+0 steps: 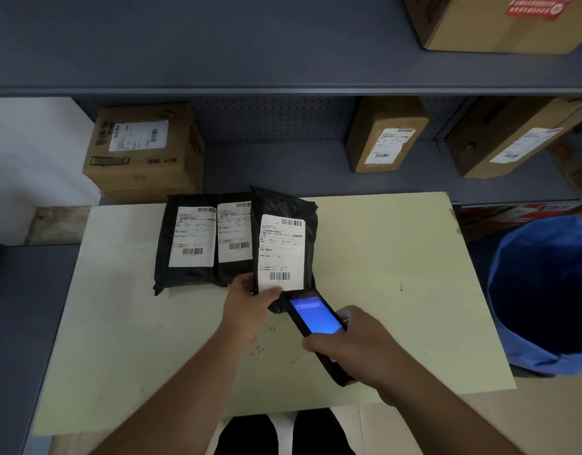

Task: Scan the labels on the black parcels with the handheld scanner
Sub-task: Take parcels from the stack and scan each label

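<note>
The left hand (250,303) pinches the lower left corner of a black parcel (284,238), thumb across the bottom edge of its white shipping label (281,252), and props the parcel tilted up off the pale counter (381,274). Just right of that hand, the right hand (358,348) is wrapped around a black handheld scanner (316,326) — fingers curled along its sides, thumb near the lower part of the lit blue screen. The scanner's top end sits right below the label's lower barcode, touching or nearly touching the parcel's bottom edge.

Beyond the left hand, two more black parcels lie flat on the counter side by side, labels up: the middle parcel (234,234) is partly covered by the held one, and the far-left parcel (188,241) overlaps its other side.

Well off to the right of the right hand stands a blue bin (542,290) beside the counter. Past the parcels, labelled cardboard boxes (145,149) sit on grey shelves (283,77).
</note>
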Demonstrator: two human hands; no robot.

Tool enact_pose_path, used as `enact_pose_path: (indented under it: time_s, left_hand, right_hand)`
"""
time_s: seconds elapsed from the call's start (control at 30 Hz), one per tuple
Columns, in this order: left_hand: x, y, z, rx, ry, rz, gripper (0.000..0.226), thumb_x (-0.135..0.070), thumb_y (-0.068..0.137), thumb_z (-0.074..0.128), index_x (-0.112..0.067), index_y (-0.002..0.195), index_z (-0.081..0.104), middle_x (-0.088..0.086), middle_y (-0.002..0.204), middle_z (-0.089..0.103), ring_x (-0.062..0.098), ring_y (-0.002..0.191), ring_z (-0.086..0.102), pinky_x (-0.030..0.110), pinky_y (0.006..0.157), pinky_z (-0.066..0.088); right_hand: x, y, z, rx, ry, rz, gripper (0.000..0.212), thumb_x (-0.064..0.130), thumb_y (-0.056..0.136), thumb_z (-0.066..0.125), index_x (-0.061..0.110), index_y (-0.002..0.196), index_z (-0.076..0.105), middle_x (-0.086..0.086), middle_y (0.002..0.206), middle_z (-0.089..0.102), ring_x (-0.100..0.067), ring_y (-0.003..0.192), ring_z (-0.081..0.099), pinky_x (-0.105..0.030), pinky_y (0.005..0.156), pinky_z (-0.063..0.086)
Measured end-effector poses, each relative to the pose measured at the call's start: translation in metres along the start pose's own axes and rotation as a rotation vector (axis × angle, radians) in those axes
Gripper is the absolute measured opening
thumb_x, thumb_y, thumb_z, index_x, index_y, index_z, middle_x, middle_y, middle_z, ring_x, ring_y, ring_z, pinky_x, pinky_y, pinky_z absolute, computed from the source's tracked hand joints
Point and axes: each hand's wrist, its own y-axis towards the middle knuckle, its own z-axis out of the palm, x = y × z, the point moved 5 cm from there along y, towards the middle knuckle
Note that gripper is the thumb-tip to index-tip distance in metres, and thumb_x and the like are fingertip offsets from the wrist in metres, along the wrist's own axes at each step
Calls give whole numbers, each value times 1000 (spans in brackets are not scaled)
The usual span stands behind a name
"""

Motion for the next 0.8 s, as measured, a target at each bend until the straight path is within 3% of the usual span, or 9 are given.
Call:
enact_pose_path:
  time_s: [0.17, 0.3, 0.5, 0.57, 0.63, 0.8]
  left_hand:
    - [8, 8, 33, 54, -36, -50, 41, -3, 85, 78, -8, 123, 65, 4, 108, 81, 20, 86, 80, 26, 66, 61]
    - [17, 17, 62, 90, -39, -99, 48, -9, 84, 79, -9, 130, 66, 4, 116, 81, 20, 100, 79, 35, 84, 61]
    - [22, 24, 92, 45, -49, -166, 44, -8, 81, 83, -10, 122, 68, 4, 110, 80, 22, 98, 78, 35, 88, 59]
    - [22, 26, 102, 47, -28, -175, 28, -3, 83, 81, -16, 104, 68, 1, 100, 78, 18, 92, 76, 29, 79, 56]
    - [20, 28, 114, 54, 4, -170, 28, 1, 85, 79, -22, 90, 66, -5, 91, 74, 13, 85, 72, 24, 71, 53]
    - [22, 34, 138, 79, 100, -167, 24, -4, 84, 82, -20, 97, 68, -1, 99, 77, 16, 89, 73, 32, 84, 57]
  right_hand:
    - [-12, 3, -19, -22, 56, 18, 42, 36, 76, 84, 19, 107, 63, 0, 86, 66, -14, 65, 58, -21, 51, 46]
    - [-23, 8, -36, -43, 82, 30, 42, 37, 75, 83, 19, 107, 63, 1, 84, 64, -14, 65, 57, -22, 52, 44]
    - [-37, 14, -58, -67, 110, 44, 41, 35, 75, 84, 21, 107, 62, 1, 83, 66, -13, 64, 58, -17, 46, 43]
    - [-42, 17, -66, -75, 119, 52, 42, 36, 76, 85, 20, 108, 61, 0, 85, 67, -14, 66, 59, -19, 51, 45]
    - [-48, 20, -72, -79, 123, 63, 43, 36, 77, 85, 21, 109, 61, -1, 87, 68, -13, 67, 60, -19, 52, 45]
    - [-62, 26, -85, -108, 139, 71, 49, 39, 75, 84, 24, 114, 60, 3, 88, 66, -9, 62, 60, -21, 55, 47]
